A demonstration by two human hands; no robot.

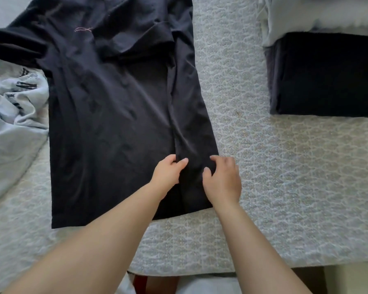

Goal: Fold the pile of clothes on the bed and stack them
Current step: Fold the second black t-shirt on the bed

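**Both hands on the folded side of a black T-shirt**

A black cotton T-shirt (106, 115) lies spread on the bed, its hem toward the person and its collar away. The bed is covered by a pale grey quilted bedspread with a leaf-like pattern (274, 177). The shirt's right side is folded inward, forming a long flap that runs from the shoulder down to the hem. A small pink outline logo (83, 29) sits on the chest; its shape is too faint to read as a brand.

The left hand (168, 171) rests on the shirt near the hem at the flap's inner edge, fingers curled and pinching the fabric there. The right hand (222, 180) lies just beside it on the flap's outer edge, fingers bent and its thumb pressed into the cloth, gripping the fold.

To the left of the shirt, touching its side, lies a crumpled white garment with dark block lettering (17, 107); the letters are creased and cannot be read. To the right of the shirt, well apart from it, sits a neatly folded dark garment (327, 75), and beyond that a folded pale blue-white cloth (306, 15) at the far edge.
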